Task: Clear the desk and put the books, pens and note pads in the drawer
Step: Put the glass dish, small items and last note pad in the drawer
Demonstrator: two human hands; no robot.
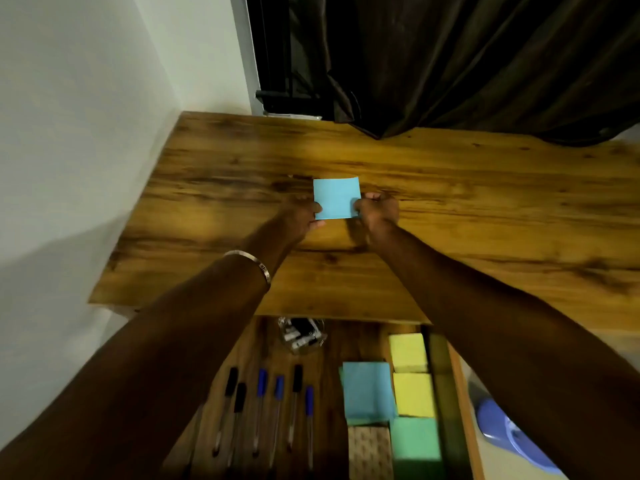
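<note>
Left hand (302, 213) and right hand (378, 211) pinching opposite lower corners of a blue note pad (336, 198), mid-desk (485, 209), open drawer (460, 393) under the near edge holding pens (260, 407)

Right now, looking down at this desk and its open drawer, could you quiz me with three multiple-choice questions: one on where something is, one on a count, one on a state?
1. Where is the blue note pad that both hands hold?
A. Over the desk top
B. Inside the drawer
C. On the floor

2. How many pens lie in the drawer?
A. Two
B. Six
C. Ten

3. How does the drawer stand?
A. Pushed shut
B. Taken out and on the desk
C. Pulled open

Answers: 1 A, the left hand and right hand pinch it above the desk. 2 B, six pens, three black-capped and three blue-capped. 3 C, its contents show below the desk edge.
</note>
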